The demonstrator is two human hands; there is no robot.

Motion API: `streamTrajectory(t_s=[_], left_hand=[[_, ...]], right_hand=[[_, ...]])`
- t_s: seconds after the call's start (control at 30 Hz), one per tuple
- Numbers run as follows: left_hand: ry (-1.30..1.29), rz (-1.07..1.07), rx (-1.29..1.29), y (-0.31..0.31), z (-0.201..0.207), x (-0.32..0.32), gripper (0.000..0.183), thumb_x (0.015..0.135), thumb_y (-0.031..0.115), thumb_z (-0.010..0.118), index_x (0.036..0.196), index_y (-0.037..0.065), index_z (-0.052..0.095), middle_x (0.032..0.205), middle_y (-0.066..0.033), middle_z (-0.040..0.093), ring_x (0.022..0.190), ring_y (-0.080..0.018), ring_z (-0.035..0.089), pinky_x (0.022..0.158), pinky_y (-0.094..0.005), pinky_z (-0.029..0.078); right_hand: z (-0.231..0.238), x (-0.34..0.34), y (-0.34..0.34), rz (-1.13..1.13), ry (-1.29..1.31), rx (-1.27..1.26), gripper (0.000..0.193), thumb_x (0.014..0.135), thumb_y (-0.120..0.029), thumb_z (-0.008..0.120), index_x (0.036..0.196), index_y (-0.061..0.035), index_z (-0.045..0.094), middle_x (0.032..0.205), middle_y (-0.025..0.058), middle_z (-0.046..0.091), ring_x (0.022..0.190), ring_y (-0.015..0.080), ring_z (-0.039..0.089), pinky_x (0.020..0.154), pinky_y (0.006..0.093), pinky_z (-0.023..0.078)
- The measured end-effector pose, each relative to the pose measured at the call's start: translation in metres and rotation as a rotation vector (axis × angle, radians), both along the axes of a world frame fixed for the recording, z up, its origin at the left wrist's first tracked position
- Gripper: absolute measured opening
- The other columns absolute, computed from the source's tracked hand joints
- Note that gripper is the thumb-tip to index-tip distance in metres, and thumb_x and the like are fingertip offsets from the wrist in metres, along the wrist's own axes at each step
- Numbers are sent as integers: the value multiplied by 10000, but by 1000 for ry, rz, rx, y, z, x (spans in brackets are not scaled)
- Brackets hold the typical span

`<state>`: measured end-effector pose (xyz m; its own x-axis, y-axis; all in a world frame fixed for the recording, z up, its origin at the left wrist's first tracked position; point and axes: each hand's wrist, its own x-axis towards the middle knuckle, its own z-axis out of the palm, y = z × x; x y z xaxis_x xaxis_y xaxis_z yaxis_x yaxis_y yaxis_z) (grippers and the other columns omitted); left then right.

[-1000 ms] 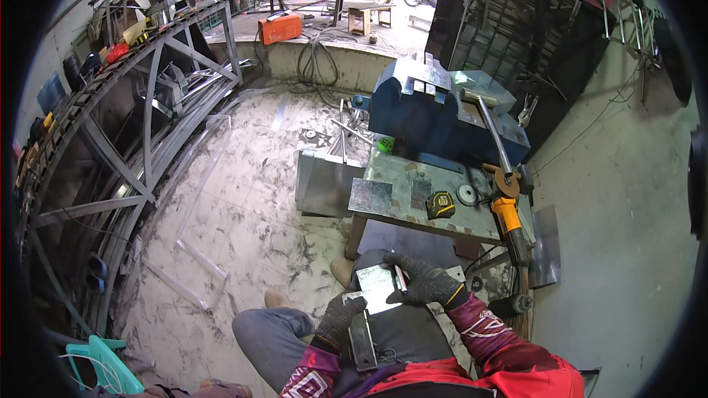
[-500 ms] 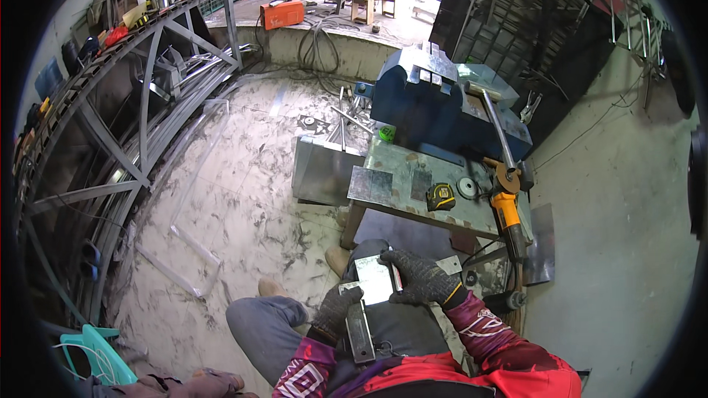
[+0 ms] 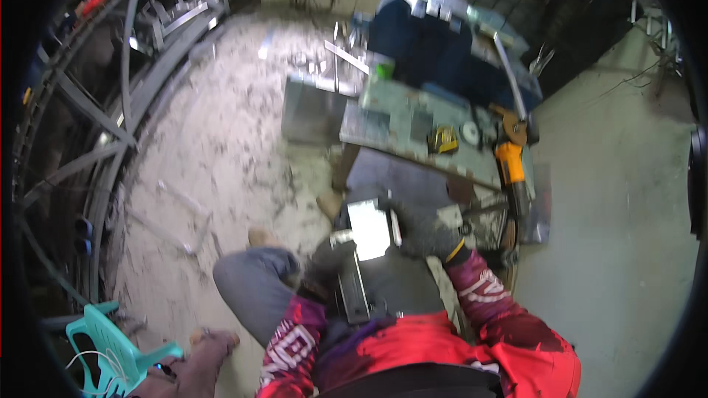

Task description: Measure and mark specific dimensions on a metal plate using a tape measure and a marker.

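Note:
A bright, shiny rectangular metal plate [image 3: 369,231] is held up over my lap. My right hand [image 3: 424,230], in a dark knit glove, grips its right side. A slim white stick-like item [image 3: 396,230], perhaps a marker, shows beside that edge. My left hand [image 3: 323,262], gloved too, is closed around an L-shaped metal square [image 3: 354,293]. Its long dark leg points down toward my waist, and its short pale end lies by the plate's left edge. Blur hides the exact contact between square and plate, and most of my fingertips.
Ahead stands a metal worktable [image 3: 402,129] bearing a yellow-black tape measure [image 3: 443,140] and a large blue machine [image 3: 424,48]. An orange angle grinder [image 3: 510,166] hangs at its right edge. Steel racking [image 3: 81,162] lines the left. Near a teal plastic chair [image 3: 110,346] is another person's leg [image 3: 203,361].
My view has tilted down, so the scene sits higher in the picture and looks blurred. Both hands keep their holds on the plate and the square, with little visible shift between them.

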<state>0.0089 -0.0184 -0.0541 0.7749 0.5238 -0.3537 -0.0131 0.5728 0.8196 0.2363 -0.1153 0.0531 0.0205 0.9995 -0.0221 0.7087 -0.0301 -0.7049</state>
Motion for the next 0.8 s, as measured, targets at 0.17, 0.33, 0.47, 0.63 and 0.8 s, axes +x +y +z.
streamTrajectory(t_s=[0.17, 0.33, 0.47, 0.63, 0.8], left_hand=[[77, 7, -215, 8, 51, 1, 162, 930, 201, 652, 1047, 92, 627, 828, 23, 611, 749, -90, 599, 611, -268, 528], [80, 48, -200, 3, 43, 5, 180, 934, 191, 678, 1062, 84, 609, 861, 5, 621, 731, -109, 613, 608, -290, 560], [99, 68, -208, -1, 43, 1, 218, 945, 206, 689, 1105, 79, 613, 898, -6, 630, 730, -112, 612, 621, -286, 565], [145, 42, -144, -3, 49, 0, 242, 954, 220, 673, 1132, 65, 621, 901, -6, 632, 733, -106, 608, 611, -269, 533], [142, 85, -21, -8, 53, 0, 226, 976, 221, 619, 1121, 47, 622, 915, -11, 634, 788, -102, 601, 688, -256, 504]], right_hand=[[13, 6, -1, -71, -12, -70, 873, 710, -197, 913, 1447, -95, 458, 1364, 120, 572, 1272, 230, 538, 1020, 377, 509], [6, 14, 1, -122, 100, 8, 750, 682, -202, 792, 1370, -89, 515, 1278, 148, 636, 1179, 360, 610, 1009, 434, 486], [9, 12, -3, -120, -46, 15, 715, 704, -217, 796, 1356, -79, 537, 1301, 155, 626, 1204, 350, 601, 1021, 427, 480], [4, 9, -8, -134, 70, 28, 685, 723, -198, 785, 1347, -61, 538, 1310, 160, 612, 1247, 330, 579, 1054, 417, 468], [3, 13, -5, -97, 89, -20, 754, 749, -199, 827, 1408, -78, 481, 1354, 134, 581, 1274, 284, 555, 1040, 404, 485]])
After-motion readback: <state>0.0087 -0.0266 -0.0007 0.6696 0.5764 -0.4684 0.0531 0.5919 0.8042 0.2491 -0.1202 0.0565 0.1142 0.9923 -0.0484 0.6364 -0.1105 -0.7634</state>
